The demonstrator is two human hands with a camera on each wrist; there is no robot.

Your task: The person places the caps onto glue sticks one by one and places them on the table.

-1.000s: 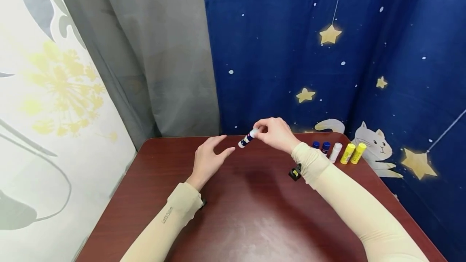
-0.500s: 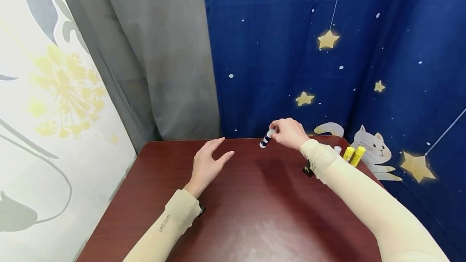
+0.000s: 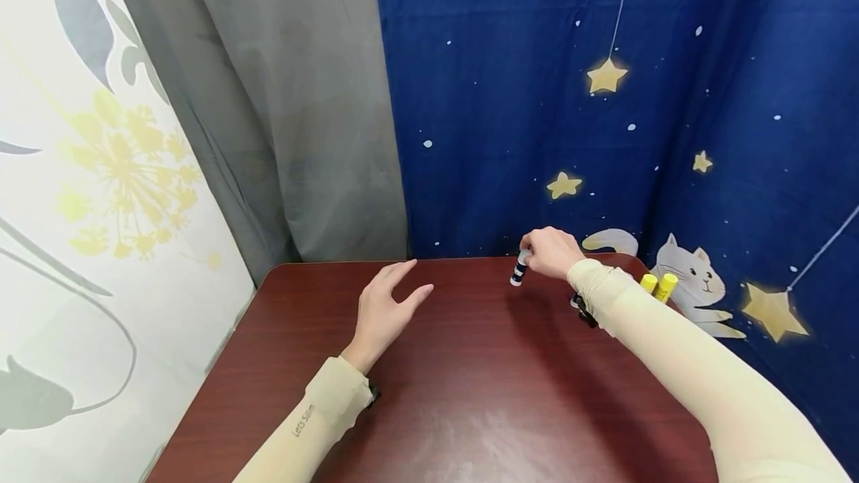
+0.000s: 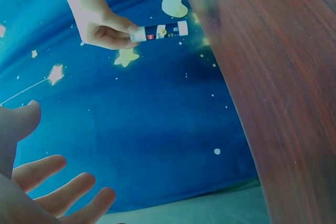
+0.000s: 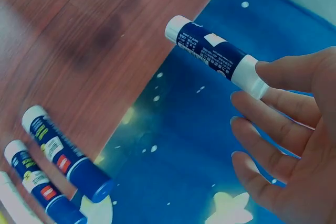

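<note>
My right hand (image 3: 554,253) pinches a glue stick (image 3: 519,268) by its white cap, between thumb and fingertips. The glue stick (image 5: 210,51) has a dark blue printed label and a white base; it is held above the far part of the table, its base tilted slightly toward me. My left hand (image 3: 383,312) hovers over the middle of the table, thumb and fingers spread apart, holding nothing. In the left wrist view, the left hand's fingers (image 4: 73,192) reach in from the lower left, well apart from the glue stick.
Two blue-capped glue sticks (image 5: 68,153) stand on the table, with a white tube (image 5: 14,198) beside them. Two yellow glue sticks (image 3: 664,288) stand at the far right corner, partly behind my right sleeve. Curtains (image 3: 470,133) hang just past the table's (image 3: 456,364) far edge.
My right hand has moved right with the glue stick, away from my left hand, and the stick has turned more upright. The left hand has stayed nearly still.
</note>
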